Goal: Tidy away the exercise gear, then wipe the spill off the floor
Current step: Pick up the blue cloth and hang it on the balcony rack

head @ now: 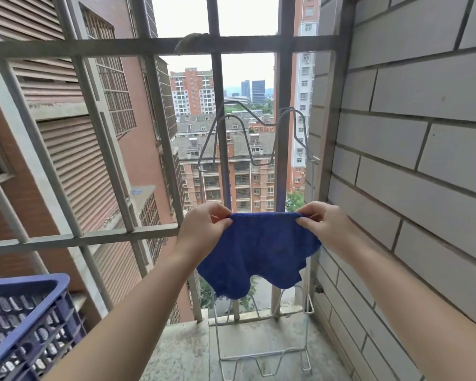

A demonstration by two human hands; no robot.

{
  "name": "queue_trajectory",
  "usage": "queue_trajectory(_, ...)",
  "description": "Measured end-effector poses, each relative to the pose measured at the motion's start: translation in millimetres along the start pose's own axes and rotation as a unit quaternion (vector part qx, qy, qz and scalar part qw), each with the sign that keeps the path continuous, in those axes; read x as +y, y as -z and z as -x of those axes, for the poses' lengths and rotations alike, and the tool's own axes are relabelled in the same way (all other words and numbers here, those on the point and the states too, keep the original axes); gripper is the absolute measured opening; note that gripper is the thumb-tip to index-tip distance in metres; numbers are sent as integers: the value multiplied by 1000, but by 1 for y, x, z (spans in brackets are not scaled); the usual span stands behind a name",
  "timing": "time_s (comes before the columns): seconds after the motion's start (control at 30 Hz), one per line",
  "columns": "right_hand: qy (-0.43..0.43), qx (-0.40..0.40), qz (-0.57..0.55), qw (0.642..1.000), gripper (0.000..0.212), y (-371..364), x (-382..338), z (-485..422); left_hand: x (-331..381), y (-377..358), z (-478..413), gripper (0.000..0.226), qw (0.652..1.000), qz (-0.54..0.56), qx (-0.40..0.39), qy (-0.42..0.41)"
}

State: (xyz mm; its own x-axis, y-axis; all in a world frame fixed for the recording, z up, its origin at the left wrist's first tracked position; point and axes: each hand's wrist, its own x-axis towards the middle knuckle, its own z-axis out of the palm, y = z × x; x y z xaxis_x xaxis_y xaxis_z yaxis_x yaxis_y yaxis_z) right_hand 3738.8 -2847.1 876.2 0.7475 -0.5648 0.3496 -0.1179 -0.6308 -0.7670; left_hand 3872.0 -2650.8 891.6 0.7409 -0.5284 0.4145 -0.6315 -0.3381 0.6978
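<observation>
A blue cloth (259,251) hangs spread between my two hands in front of the balcony's metal bars. My left hand (204,226) pinches its upper left corner between thumb and fingers. My right hand (323,222) pinches the upper right corner the same way. The cloth's lower edge droops in folds. Behind it stands a thin wire rack (259,138), whose bent top bars rise above the cloth and whose feet rest on the concrete floor (182,350).
A blue slatted plastic crate (25,314) sits at the lower left, close to my left forearm. A grey brick wall (410,160) closes the right side. Grey window bars (160,45) fence the balcony ahead and to the left.
</observation>
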Motion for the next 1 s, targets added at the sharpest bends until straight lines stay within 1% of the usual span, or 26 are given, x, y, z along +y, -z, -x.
queue_trajectory(0.13, 31, 49, -15, 998, 10, 1, -4, 4, -2, 0, 2, 8, 999, 21, 28, -13)
queue_trajectory(0.2, 28, 62, -36, 997, 12, 4, -4, 4, -3, 0, 3, 9, 999, 33, 35, -12)
queue_trajectory(0.37, -17, 26, -47, 998, 11, 7, 3, 9, 2, -8, 3, 5, 997, 34, 50, -37)
queue_trajectory(0.47, -41, 20, -62, 997, 15, 6, 4, 10, 3, -7, 1, 6, 999, 33, 36, -25)
queue_trajectory(0.53, -50, 6, -62, 997, 16, 8, 1, 9, 1, -6, 3, 10, 999, 28, 27, -14)
queue_trajectory(0.6, -55, -9, -57, 997, 20, 10, -3, 11, 0, -4, 9, 18, 999, 22, 33, -8)
queue_trajectory(0.67, -49, 14, -42, 998, 23, 12, -8, 17, -4, 0, 20, 22, 998, 34, 51, 6)
queue_trajectory(0.7, -46, 38, -43, 997, 23, 13, -10, 23, -5, 3, 28, 19, 997, 49, 55, 16)
queue_trajectory(0.77, -54, 87, -70, 992, 24, 13, -17, 38, -7, 8, 48, 12, 996, 66, 56, 39)
queue_trajectory(0.83, -83, 105, -103, 986, 26, 9, -24, 62, -10, 12, 70, 10, 993, 76, 49, 78)
queue_trajectory(0.93, -142, 103, -156, 972, 27, 1, -33, 108, -6, 19, 111, 10, 987, 89, 12, 130)
queue_trajectory(1.0, -188, 100, -200, 956, 27, -4, -36, 145, 0, 25, 151, 13, 982, 96, -33, 157)
